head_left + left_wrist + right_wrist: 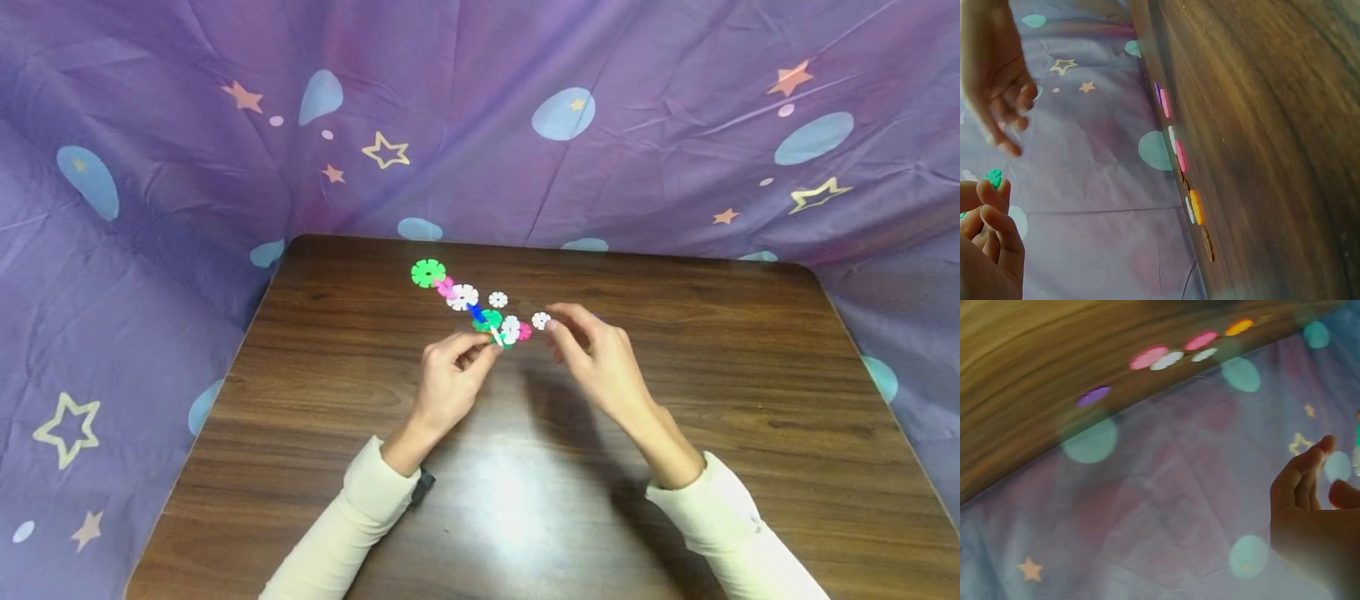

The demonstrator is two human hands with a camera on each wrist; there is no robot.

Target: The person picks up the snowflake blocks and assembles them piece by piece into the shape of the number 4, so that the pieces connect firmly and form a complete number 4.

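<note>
In the head view my left hand [452,382] pinches the near end of a chain of notched plastic discs [489,319]. Green, pink, white and blue discs make up the chain, with a light green disc [428,283] at its far end. A green disc [993,178] shows at the left fingertips in the left wrist view. My right hand [603,362] hovers over the table, thumb and fingers apart and nothing between them in the right wrist view [1310,519]. Close to its fingertips in the head view is a white disc [537,317].
Loose discs lie toward the table's far edge: a purple one [1094,395], a pink one [1149,357], a white one [1167,360] and an orange one [1239,327]. A purple patterned cloth [480,125] hangs behind the brown wooden table [337,500].
</note>
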